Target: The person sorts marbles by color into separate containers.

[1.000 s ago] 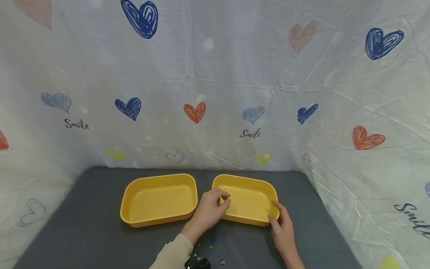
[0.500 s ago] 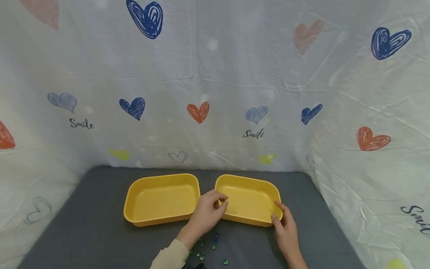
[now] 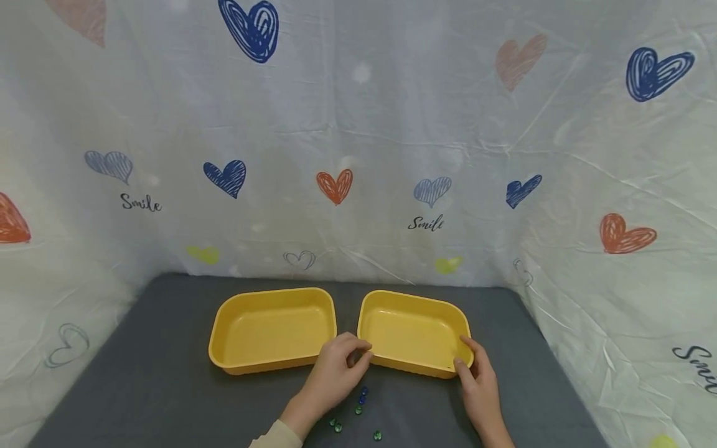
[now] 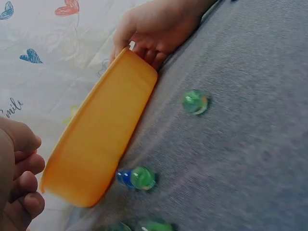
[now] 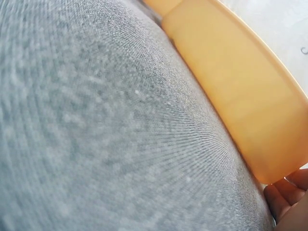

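My right hand [image 3: 480, 382] holds the right yellow tray [image 3: 414, 333] at its front right corner, thumb at the inner side and fingers outside. In the right wrist view, the fingers [image 5: 284, 195] show at the tray's end. My left hand [image 3: 338, 370] hovers by that tray's front left corner, fingers loosely bent, with nothing visible between thumb and fingertips. The left wrist view shows its fingers [image 4: 30, 168] beside the tray's end. Below lie blue glass marbles [image 3: 363, 399] in a line with a green marble [image 3: 358, 410], and another green marble [image 3: 378, 435] sits nearer.
A second yellow tray [image 3: 274, 330] stands behind and left of my left hand. More green marbles [image 3: 338, 427] lie near the front of the dark grey cloth-covered table [image 3: 140, 386]. A white curtain [image 3: 364, 124] with printed hearts hangs at the back and sides.
My left hand has drawn back from over the right tray's left rim, toward me and slightly left. My right hand keeps its hold on the tray. The head view has shifted slightly.
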### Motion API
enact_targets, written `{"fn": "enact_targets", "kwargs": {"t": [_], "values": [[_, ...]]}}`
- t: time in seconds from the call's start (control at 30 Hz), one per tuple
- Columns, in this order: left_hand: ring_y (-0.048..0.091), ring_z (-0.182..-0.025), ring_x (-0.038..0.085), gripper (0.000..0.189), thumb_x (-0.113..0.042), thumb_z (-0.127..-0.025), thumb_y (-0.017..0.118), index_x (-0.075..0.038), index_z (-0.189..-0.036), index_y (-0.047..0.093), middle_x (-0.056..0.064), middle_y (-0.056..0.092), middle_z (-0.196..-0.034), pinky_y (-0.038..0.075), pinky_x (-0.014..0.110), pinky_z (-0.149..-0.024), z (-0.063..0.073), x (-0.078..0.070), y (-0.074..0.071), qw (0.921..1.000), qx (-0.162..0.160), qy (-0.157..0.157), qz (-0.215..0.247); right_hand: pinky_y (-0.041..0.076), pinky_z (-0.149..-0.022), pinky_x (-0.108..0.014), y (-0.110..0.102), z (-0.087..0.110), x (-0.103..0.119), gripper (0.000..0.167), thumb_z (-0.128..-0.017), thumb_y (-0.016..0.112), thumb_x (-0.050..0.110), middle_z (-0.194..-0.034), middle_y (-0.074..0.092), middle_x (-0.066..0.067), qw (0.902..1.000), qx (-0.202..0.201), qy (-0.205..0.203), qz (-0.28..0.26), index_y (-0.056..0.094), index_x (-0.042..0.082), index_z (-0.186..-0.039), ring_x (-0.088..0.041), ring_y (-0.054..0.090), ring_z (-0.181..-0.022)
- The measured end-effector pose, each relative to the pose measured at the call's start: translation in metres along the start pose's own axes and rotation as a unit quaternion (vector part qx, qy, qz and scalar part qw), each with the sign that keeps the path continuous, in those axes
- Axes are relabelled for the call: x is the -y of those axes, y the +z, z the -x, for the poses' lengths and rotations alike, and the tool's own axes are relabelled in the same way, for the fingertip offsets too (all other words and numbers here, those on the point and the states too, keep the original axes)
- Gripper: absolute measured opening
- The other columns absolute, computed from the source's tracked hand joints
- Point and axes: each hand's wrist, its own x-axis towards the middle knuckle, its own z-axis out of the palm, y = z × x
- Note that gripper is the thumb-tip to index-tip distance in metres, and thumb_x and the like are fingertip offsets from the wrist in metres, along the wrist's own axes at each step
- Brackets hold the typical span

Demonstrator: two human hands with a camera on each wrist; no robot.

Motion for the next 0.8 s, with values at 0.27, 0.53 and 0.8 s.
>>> {"fn": "enact_targets", "kwargs": {"t": [0.27, 0.53, 0.8], "values": [[0.053, -0.067, 0.001, 0.007, -0.010, -0.102, 0.080, -0.012, -0.107, 0.083, -0.014, 0.066, -0.091, 0.052, 0.021, -0.057, 0.019, 0.008, 0.003, 0.9993, 0.031, -0.017, -0.010, 0.039, -0.095, 0.002, 0.000, 0.002, 0.000, 0.048, -0.114, 0.055, 0.005, -0.169, 0.036, -0.026, 0.9999, 0.004, -0.007, -0.009, 0.043, -0.001, -0.160, -0.041, 0.038, -0.155], [0.059, -0.080, 0.000, 0.008, -0.016, -0.105, 0.078, -0.015, -0.111, 0.082, -0.015, 0.066, -0.099, 0.055, 0.021, -0.066, 0.029, 0.006, 0.011, 0.9963, 0.076, -0.021, -0.036, 0.039, -0.096, 0.003, 0.000, 0.002, 0.001, 0.048, -0.114, 0.055, 0.005, -0.168, 0.037, -0.027, 0.9999, 0.003, -0.011, -0.007, 0.043, -0.001, -0.160, -0.042, 0.038, -0.155], [0.064, -0.089, 0.001, 0.010, -0.019, -0.103, 0.079, -0.015, -0.112, 0.083, -0.017, 0.066, -0.100, 0.060, 0.025, -0.076, 0.030, 0.002, 0.013, 0.9923, 0.102, -0.047, -0.053, 0.039, -0.096, 0.003, 0.000, 0.002, 0.001, 0.048, -0.114, 0.054, 0.005, -0.170, 0.034, -0.026, 0.9999, 0.010, 0.000, -0.014, 0.042, 0.000, -0.160, -0.040, 0.035, -0.157]]}}
